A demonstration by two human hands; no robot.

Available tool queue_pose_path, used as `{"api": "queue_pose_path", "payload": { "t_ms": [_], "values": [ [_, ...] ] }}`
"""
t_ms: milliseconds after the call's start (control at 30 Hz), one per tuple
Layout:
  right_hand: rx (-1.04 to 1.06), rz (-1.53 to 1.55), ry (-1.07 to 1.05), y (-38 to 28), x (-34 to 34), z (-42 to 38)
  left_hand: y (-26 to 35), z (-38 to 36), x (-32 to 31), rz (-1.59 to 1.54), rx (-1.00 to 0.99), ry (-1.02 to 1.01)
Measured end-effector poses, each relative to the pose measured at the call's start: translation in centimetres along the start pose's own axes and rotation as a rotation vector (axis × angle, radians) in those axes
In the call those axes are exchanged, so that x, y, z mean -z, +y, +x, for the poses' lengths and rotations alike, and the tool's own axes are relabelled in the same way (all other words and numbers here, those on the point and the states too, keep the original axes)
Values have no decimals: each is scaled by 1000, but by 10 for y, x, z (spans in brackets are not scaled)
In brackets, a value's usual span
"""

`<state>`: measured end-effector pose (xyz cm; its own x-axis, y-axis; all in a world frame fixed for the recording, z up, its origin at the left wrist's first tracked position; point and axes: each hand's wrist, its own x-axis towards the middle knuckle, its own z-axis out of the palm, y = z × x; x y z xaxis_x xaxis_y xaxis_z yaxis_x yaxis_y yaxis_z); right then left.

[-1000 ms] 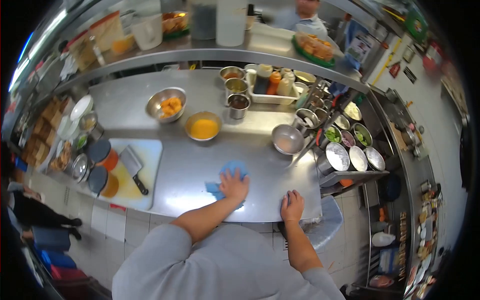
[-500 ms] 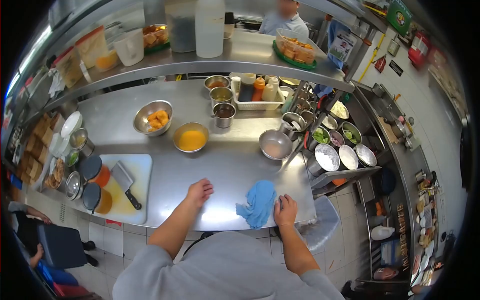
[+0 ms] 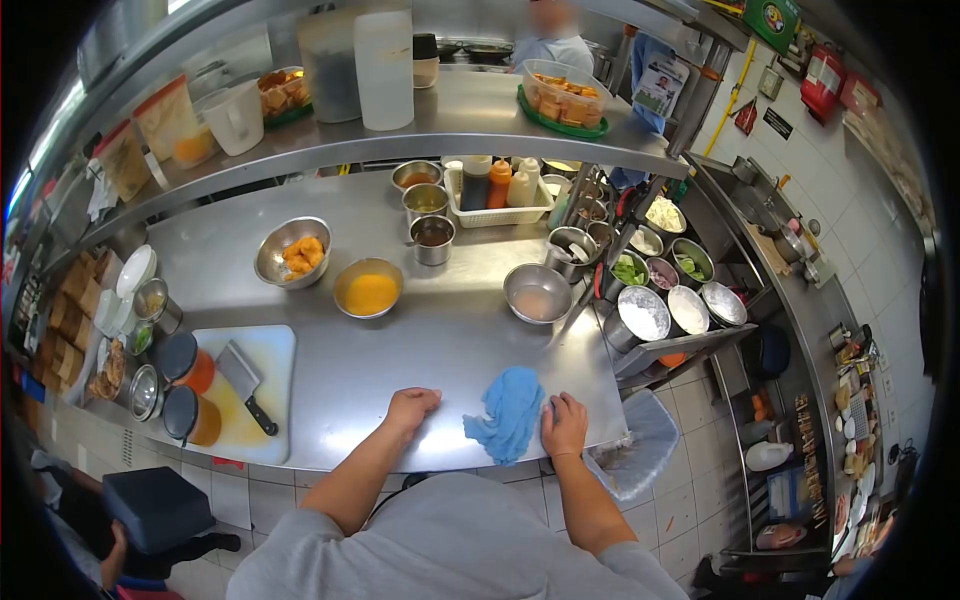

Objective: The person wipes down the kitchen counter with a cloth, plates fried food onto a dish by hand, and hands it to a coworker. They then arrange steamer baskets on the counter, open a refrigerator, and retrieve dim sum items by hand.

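My left hand (image 3: pixel 412 411) rests on the steel worktop (image 3: pixel 350 360), its fingers curled together with nothing visible in them. Near the front right edge, my right hand (image 3: pixel 565 424) is closed beside a crumpled blue cloth (image 3: pixel 508 415). A small dark thing shows by its thumb, too small to name. Ahead of my left hand stands a steel bowl of yellow-orange liquid (image 3: pixel 370 293). Another steel bowl (image 3: pixel 539 297), with a little pale content, is beyond the cloth. Farther left, fried pieces (image 3: pixel 303 256) lie in a third bowl.
A cleaver (image 3: pixel 246 385) lies on a white cutting board (image 3: pixel 280 345), beside two dark-lidded jars (image 3: pixel 200 415). Sauce bottles stand in a white basket (image 3: pixel 500 215). Tubs line an overhead shelf (image 3: pixel 450 130). A lined bin (image 3: pixel 640 440) is below the right edge. A person carries a dark bin (image 3: pixel 155 510) at left.
My left hand has moved slightly right and nearer me, and its fingers have drawn closer together. My right hand stays beside the cloth. The person at lower left has moved with the dark bin.
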<state>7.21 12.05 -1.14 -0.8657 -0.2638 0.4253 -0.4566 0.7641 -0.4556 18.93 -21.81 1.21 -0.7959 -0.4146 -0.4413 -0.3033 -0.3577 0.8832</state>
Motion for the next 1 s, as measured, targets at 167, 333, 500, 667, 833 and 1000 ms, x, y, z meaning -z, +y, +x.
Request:
{"api": "queue_pose_path", "payload": {
  "t_ms": [167, 333, 500, 667, 833, 1000],
  "values": [
    [-2, 7, 19, 5, -3, -2, -4, -11, -19, 418, -179, -13],
    [-2, 8, 18, 8, -5, -5, -14, -22, -58, 615, -264, -190],
    [10, 58, 63, 6, 0, -4, 4, -52, -99, 850, -261, -465],
    [18, 57, 55, 8, 4, -4, -21, -55, -104, 507, -159, -515],
    [17, 66, 54, 11, 4, -5, -55, -61, -82, 602, -239, -282],
    [22, 63, 32, 12, 3, -5, -61, -94, -76, 686, -201, -113]
  ]
}}
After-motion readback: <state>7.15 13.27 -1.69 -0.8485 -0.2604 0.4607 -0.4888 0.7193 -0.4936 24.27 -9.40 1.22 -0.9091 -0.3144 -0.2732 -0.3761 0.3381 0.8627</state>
